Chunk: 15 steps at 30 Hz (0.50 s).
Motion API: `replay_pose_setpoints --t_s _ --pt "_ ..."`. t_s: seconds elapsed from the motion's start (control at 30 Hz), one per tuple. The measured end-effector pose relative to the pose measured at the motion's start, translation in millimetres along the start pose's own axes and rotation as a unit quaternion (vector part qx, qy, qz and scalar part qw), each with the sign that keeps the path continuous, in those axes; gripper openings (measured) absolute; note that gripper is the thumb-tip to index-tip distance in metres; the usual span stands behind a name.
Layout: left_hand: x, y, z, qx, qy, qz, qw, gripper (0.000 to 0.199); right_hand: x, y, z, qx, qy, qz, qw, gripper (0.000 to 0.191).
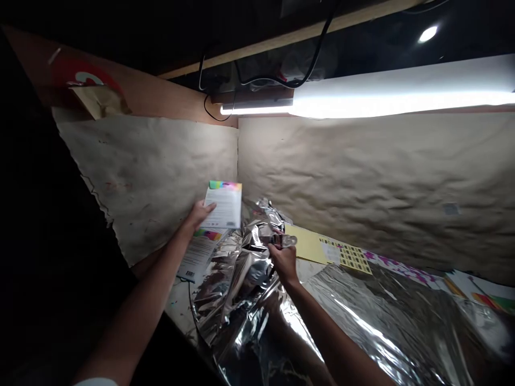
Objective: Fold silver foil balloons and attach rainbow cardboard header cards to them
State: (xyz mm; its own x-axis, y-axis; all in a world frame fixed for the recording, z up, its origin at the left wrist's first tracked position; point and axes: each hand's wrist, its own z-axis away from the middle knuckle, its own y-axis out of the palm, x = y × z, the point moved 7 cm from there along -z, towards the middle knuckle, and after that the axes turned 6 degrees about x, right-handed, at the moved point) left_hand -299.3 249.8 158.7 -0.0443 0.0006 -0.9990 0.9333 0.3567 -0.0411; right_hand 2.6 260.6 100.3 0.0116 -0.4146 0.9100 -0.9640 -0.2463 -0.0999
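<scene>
My left hand point(200, 214) grips a white printed packet point(225, 206) with a rainbow-coloured top edge, holding it up near the corner of the walls. Below it lies a similar packet point(197, 257) on the table. My right hand point(285, 260) is closed around a tool with a clear, rounded end point(288, 241), over crumpled silver foil point(249, 289). The tool's exact kind cannot be made out.
Yellow sheets point(308, 245) with dark labels lie along the back wall. Clear plastic film point(374, 316) spreads to the right, beside colourful papers point(483, 295). A lit tube lamp point(362, 102) and black cables point(317, 53) hang above.
</scene>
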Motion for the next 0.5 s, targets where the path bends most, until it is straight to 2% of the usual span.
replay_pose_setpoints --t_s 0.07,0.1,0.17,0.2,0.27,0.33,0.4,0.47,0.5 --pt "10.4 -32.5 2.7 -0.068 -0.007 -0.069 0.995 0.065 -2.6 -25.5 6.6 -0.044 0.02 -0.003 0.999 0.043" --pt "16.9 -41.5 5.7 -0.092 -0.009 -0.097 0.991 0.07 1.4 -32.0 7.4 -0.053 0.01 0.006 0.999 0.042" --pt "27.3 -45.6 13.4 -0.122 0.0 -0.14 0.983 0.081 19.7 -27.7 3.2 -0.038 -0.054 0.037 0.997 0.038" --pt "30.3 -42.6 17.8 -0.128 0.009 -0.154 0.98 0.084 32.2 -15.8 -0.6 -0.008 -0.099 0.055 0.994 0.037" --pt "32.4 -32.1 26.9 -0.119 0.023 -0.167 0.978 0.079 57.8 24.2 -7.2 0.091 -0.183 0.077 0.976 0.037" --pt "32.2 -22.5 35.4 -0.075 0.019 -0.163 0.984 0.068 79.7 76.4 -5.7 0.234 -0.246 0.091 0.936 0.038" --pt "34.0 -20.0 43.3 -0.014 -0.005 -0.147 0.989 0.082 94.4 122.6 7.6 0.372 -0.296 0.112 0.873 0.047" --pt "38.2 -29.8 50.7 0.011 -0.029 -0.153 0.988 0.092 98.9 144.4 19.8 0.433 -0.32 0.123 0.834 0.058" --pt "41.3 -38.4 53.5 0.005 -0.036 -0.167 0.985 0.09 96.4 144.3 21.0 0.427 -0.317 0.126 0.837 0.059"
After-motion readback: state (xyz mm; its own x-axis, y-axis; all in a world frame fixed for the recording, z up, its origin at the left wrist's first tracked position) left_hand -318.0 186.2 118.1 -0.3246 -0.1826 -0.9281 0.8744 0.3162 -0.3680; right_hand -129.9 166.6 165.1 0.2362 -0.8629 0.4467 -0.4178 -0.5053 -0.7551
